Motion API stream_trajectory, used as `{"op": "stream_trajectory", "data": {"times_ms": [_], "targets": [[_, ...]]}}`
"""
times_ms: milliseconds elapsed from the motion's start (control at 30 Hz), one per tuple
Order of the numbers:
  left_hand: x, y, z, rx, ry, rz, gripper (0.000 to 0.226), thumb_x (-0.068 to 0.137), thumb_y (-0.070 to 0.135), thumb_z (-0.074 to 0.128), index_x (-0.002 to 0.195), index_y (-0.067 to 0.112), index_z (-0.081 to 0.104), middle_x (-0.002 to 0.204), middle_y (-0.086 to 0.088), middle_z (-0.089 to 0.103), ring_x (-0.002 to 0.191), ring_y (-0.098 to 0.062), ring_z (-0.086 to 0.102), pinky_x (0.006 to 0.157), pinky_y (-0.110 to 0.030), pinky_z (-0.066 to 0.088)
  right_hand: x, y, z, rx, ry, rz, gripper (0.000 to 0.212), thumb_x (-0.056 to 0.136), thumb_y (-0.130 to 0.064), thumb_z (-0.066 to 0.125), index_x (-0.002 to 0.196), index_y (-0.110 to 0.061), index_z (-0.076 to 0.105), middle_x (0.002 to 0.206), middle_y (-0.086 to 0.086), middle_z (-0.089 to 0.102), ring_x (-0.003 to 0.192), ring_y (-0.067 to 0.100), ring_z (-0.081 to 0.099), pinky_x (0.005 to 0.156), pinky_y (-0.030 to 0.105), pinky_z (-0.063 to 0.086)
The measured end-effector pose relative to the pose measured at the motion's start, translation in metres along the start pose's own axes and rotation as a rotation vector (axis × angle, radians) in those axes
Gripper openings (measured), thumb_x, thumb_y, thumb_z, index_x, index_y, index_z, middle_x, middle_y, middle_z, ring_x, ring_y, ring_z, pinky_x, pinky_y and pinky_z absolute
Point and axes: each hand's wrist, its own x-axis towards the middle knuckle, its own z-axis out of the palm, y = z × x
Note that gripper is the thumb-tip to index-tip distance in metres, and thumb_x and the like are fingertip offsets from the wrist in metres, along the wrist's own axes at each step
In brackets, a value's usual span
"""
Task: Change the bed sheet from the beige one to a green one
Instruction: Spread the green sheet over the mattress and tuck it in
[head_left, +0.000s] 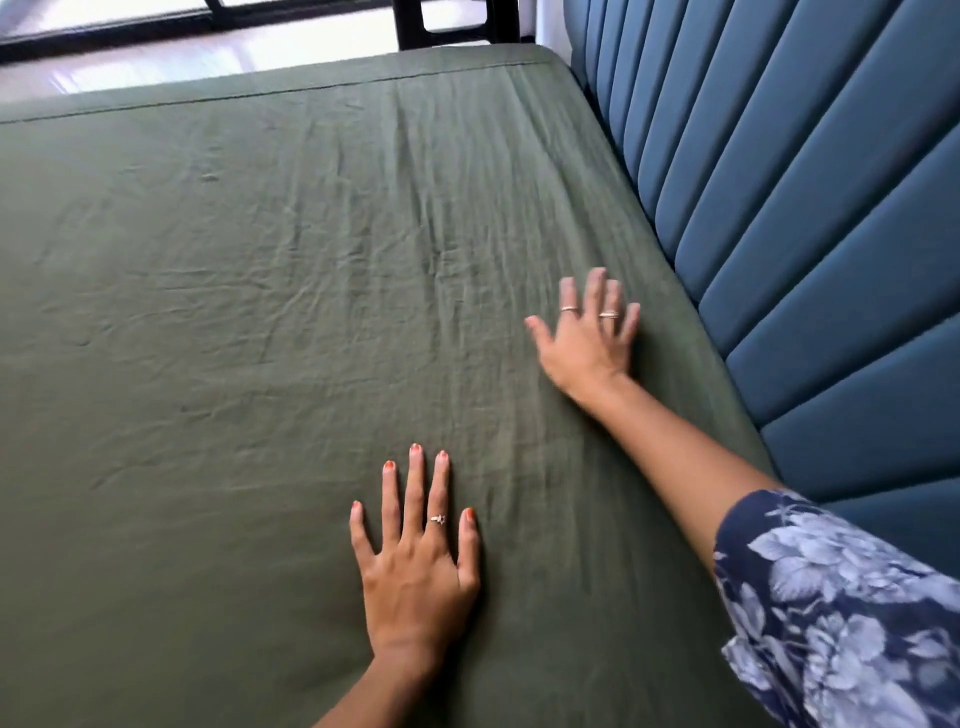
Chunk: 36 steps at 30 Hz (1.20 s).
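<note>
1. Bedroom shot: a bed up against a teal padded headboard with vertical channels (810, 218) on the right, and a bright window with a dark frame (156, 31) beyond the far edge. There's also a black frame piece (457, 23) behind the far corner, can't tell what it belongs to.

2. The dark green cotton bed sheet (260, 312) is already on, covering the whole mattress as far as the view goes. No beige one anywhere in view. So I'd say the job is at the smoothing stage, nearly done.

3. What could go wrong: the sheet is full of creases, mostly long ones running toward the far edge. If both palms push the same way, the slack probably just bunches up at the headboard side instead of flattening. Push too hard toward the far edge and the tucked hem (291, 85) there might pull loose. The near corners are out of frame, so I can't say if those are tucked.

4. Grip: neither hand is grasping anything. The left hand (415, 561) lies flat on the sheet, fingers straight and spread. The right hand (587, 332) is also palm down with fingers splayed, near the headboard but not touching it; it's a bit blurry. A floral navy sleeve (841, 623) covers the right upper arm.
</note>
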Motion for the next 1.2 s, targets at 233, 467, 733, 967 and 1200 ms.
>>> {"op": "stream_trajectory", "data": {"times_ms": [233,467,733,967,1200], "targets": [[0.004,0.001,0.003,-0.023,0.032,0.009,0.062,0.086,0.044,0.034,0.145,0.026,0.039,0.155,0.003,0.030,0.143,-0.016,0.025,0.111,-0.054,0.019,0.060,-0.060,0.019,-0.062,-0.062,-0.637,0.054,0.100,-0.052,0.023,0.151,-0.039,0.009,0.161,-0.009,0.001,0.147,0.010,0.002,0.118,0.041,-0.001],[0.006,0.000,0.002,0.002,-0.037,0.004,0.063,0.088,0.044,0.032,0.149,0.026,0.031,0.158,0.005,0.021,0.146,-0.017,0.017,0.113,-0.054,0.014,0.118,-0.013,0.009,-0.063,0.002,-0.336,0.051,0.100,-0.053,0.020,0.149,-0.041,0.016,0.161,-0.006,0.008,0.147,0.014,0.007,0.118,0.042,0.001],[0.007,0.001,0.002,0.019,-0.040,-0.003,0.064,0.087,0.043,0.032,0.149,0.025,0.032,0.158,0.003,0.022,0.145,-0.018,0.020,0.112,-0.054,0.015,0.139,0.078,-0.019,0.271,-0.093,0.212,0.073,0.096,-0.060,0.026,0.153,-0.018,0.010,0.156,0.020,0.020,0.140,0.038,0.025,0.115,0.042,0.019],[0.008,0.004,0.003,-0.003,-0.025,-0.023,0.063,0.087,0.043,0.031,0.147,0.026,0.035,0.158,0.006,0.022,0.145,-0.016,0.022,0.111,-0.054,0.017,0.128,0.077,-0.024,0.359,-0.018,0.175,0.073,0.098,-0.051,0.034,0.152,-0.008,0.013,0.154,0.021,0.024,0.139,0.035,0.029,0.113,0.040,0.022],[0.008,0.002,0.006,0.018,-0.027,-0.012,0.064,0.087,0.043,0.030,0.149,0.027,0.029,0.158,0.005,0.021,0.145,-0.016,0.018,0.112,-0.053,0.015,0.016,0.060,0.011,0.019,0.092,-0.333,0.067,0.092,-0.060,0.016,0.149,-0.028,0.030,0.159,-0.001,0.020,0.145,0.016,0.020,0.117,0.045,0.008]]}}
